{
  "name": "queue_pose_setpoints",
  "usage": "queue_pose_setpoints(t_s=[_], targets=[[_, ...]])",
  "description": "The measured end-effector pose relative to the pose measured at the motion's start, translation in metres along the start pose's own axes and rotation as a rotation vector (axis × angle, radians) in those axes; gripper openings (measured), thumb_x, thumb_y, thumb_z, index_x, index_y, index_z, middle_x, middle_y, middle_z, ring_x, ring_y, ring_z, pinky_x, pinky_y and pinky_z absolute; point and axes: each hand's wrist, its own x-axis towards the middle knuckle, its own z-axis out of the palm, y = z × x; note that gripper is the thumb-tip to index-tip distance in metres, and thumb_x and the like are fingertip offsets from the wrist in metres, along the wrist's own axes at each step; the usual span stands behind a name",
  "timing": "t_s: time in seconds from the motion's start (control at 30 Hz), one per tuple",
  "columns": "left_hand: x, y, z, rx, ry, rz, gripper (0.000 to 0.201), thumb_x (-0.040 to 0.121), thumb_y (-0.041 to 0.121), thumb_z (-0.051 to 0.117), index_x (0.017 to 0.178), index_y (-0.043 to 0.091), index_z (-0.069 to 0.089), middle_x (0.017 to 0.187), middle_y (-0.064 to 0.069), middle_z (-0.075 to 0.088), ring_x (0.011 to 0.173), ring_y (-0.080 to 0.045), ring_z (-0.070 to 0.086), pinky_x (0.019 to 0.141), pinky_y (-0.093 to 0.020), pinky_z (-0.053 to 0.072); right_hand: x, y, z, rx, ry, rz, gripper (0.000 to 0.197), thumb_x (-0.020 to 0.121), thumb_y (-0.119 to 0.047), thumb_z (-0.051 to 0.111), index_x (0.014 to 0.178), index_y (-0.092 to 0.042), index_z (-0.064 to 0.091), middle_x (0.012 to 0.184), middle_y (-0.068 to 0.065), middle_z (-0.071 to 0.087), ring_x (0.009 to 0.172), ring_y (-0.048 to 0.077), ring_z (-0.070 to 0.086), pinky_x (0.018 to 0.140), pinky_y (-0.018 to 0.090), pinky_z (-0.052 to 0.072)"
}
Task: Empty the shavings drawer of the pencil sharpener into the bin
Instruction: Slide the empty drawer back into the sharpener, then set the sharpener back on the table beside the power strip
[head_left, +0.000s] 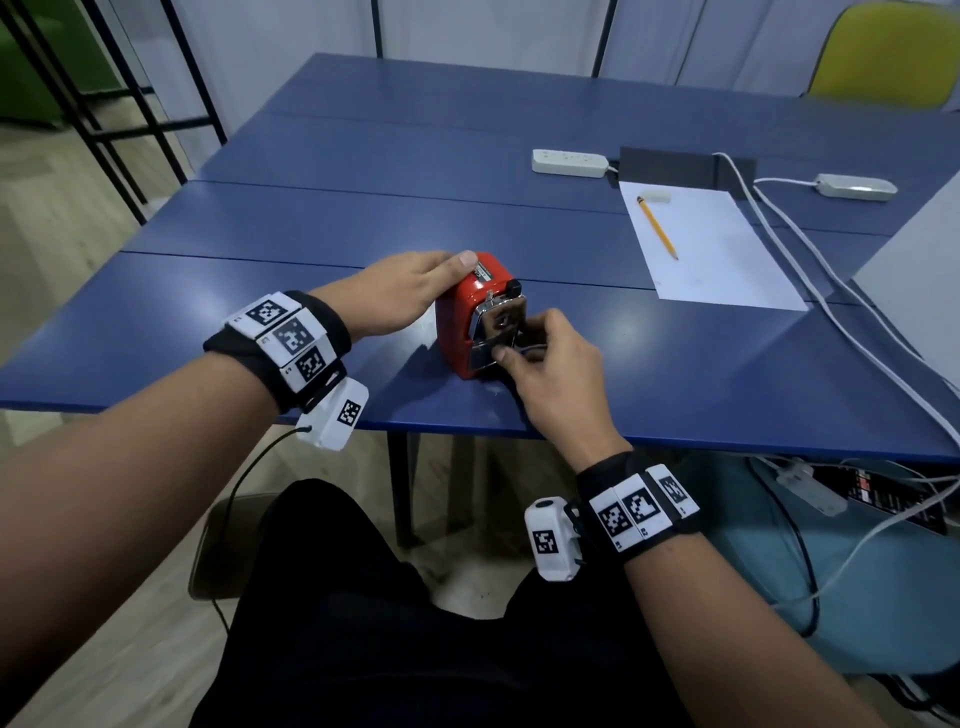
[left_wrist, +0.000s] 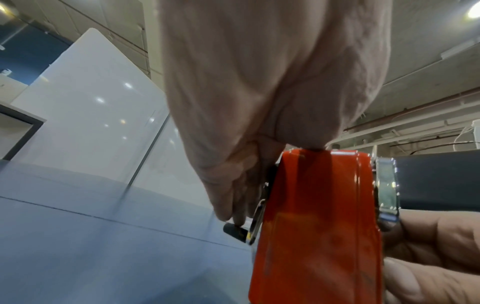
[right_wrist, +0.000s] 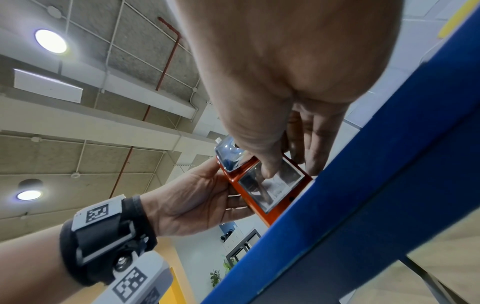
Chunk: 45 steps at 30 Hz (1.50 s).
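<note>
A red pencil sharpener stands near the front edge of the blue table. My left hand grips its body from the left, thumb over the top. In the left wrist view the red body sits under my palm, and my fingers reach its far side by the black crank knob. My right hand pinches the clear shavings drawer low on the chrome front. In the right wrist view my thumb lies on the drawer's clear face.
White paper with a yellow pencil and an eraser lies at the right. Two power strips and white cables run behind it. A teal object sits under the table's right side. Yellow chair far right.
</note>
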Motion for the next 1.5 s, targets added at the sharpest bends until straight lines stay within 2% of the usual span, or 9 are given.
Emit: queue_pose_setpoints(t_s=[0.07, 0.17, 0.23, 0.33, 0.47, 0.63, 1.03, 1.33, 1.5], targets=[[-0.008, 0.000, 0.002, 0.035, 0.077, 0.004, 0.065, 0.111, 0.058, 0.030, 0.157, 0.016, 0.048, 0.155, -0.004, 0.057, 0.146, -0.024, 0.050, 0.116, -0.028, 0.032, 0.000, 0.000, -0.005, 0.033, -0.040, -0.005, 0.035, 0.096, -0.025, 0.082, 0.126, -0.022, 0.063, 0.119, -0.003, 0.074, 0.095, 0.007, 0.070, 0.079, 0.011, 0.051], [-0.024, -0.004, 0.013, -0.160, 0.258, -0.060, 0.065, 0.102, 0.072, 0.037, 0.138, 0.023, 0.060, 0.120, 0.000, 0.071, 0.112, -0.026, 0.072, 0.103, -0.047, 0.056, -0.001, 0.001, -0.010, 0.092, -0.079, -0.014, 0.047, 0.098, -0.016, 0.079, 0.141, -0.018, 0.061, 0.128, -0.001, 0.072, 0.102, 0.003, 0.069, 0.081, -0.001, 0.049], [-0.034, -0.005, 0.024, -0.273, 0.271, -0.103, 0.059, 0.099, 0.073, 0.044, 0.133, 0.028, 0.061, 0.110, 0.004, 0.071, 0.099, -0.023, 0.075, 0.095, -0.051, 0.060, -0.003, 0.003, -0.012, 0.105, -0.094, -0.017, 0.048, 0.099, -0.013, 0.077, 0.144, -0.016, 0.060, 0.133, 0.002, 0.073, 0.109, 0.007, 0.070, 0.083, -0.003, 0.047], [-0.036, -0.006, 0.033, -0.379, 0.264, -0.104, 0.051, 0.103, 0.062, 0.051, 0.141, 0.029, 0.058, 0.111, 0.003, 0.070, 0.102, -0.026, 0.075, 0.098, -0.050, 0.060, -0.007, 0.004, -0.012, 0.133, -0.092, -0.030, 0.049, 0.098, -0.013, 0.078, 0.144, -0.015, 0.061, 0.134, 0.003, 0.074, 0.115, 0.010, 0.072, 0.090, 0.002, 0.052], [-0.023, -0.002, 0.032, -0.478, 0.206, -0.130, 0.048, 0.105, 0.054, 0.055, 0.138, 0.021, 0.063, 0.123, 0.001, 0.069, 0.107, -0.019, 0.072, 0.101, -0.046, 0.061, -0.018, 0.001, -0.014, 0.173, -0.083, -0.013, 0.054, 0.096, -0.016, 0.081, 0.145, -0.016, 0.060, 0.136, 0.001, 0.072, 0.119, 0.012, 0.072, 0.102, 0.021, 0.058], [-0.011, 0.004, 0.030, -0.526, 0.124, -0.094, 0.042, 0.107, 0.051, 0.053, 0.131, 0.018, 0.067, 0.116, 0.002, 0.071, 0.090, -0.012, 0.066, 0.104, -0.046, 0.059, -0.029, -0.003, -0.016, 0.201, -0.041, 0.042, 0.056, 0.096, -0.019, 0.083, 0.145, -0.019, 0.057, 0.140, 0.002, 0.071, 0.122, 0.017, 0.072, 0.107, 0.037, 0.060], [-0.009, 0.010, 0.037, -0.464, 0.144, -0.074, 0.051, 0.104, 0.055, 0.056, 0.137, 0.018, 0.065, 0.127, -0.003, 0.072, 0.112, -0.022, 0.073, 0.099, -0.040, 0.062, -0.017, -0.025, 0.013, 0.038, 0.149, 0.067, 0.106, 0.074, -0.055, 0.091, 0.157, -0.029, 0.031, 0.146, 0.003, 0.060, 0.130, 0.026, 0.063, 0.105, 0.047, 0.057], [-0.019, 0.010, 0.033, -0.262, 0.149, -0.006, 0.045, 0.110, 0.047, 0.049, 0.144, 0.023, 0.063, 0.125, 0.005, 0.071, 0.109, -0.018, 0.071, 0.102, -0.045, 0.058, -0.008, -0.020, 0.010, -0.032, 0.211, 0.049, 0.088, 0.078, -0.055, 0.088, 0.147, -0.027, 0.040, 0.130, 0.005, 0.072, 0.115, 0.030, 0.071, 0.098, 0.049, 0.060], [-0.020, 0.012, 0.033, -0.112, 0.135, 0.031, 0.041, 0.112, 0.037, 0.047, 0.148, 0.022, 0.061, 0.130, 0.005, 0.068, 0.112, -0.010, 0.059, 0.098, -0.028, 0.047, -0.001, -0.013, -0.001, -0.083, 0.203, 0.046, 0.092, 0.077, -0.057, 0.088, 0.148, -0.026, 0.040, 0.133, 0.006, 0.070, 0.117, 0.030, 0.071, 0.100, 0.047, 0.060]])
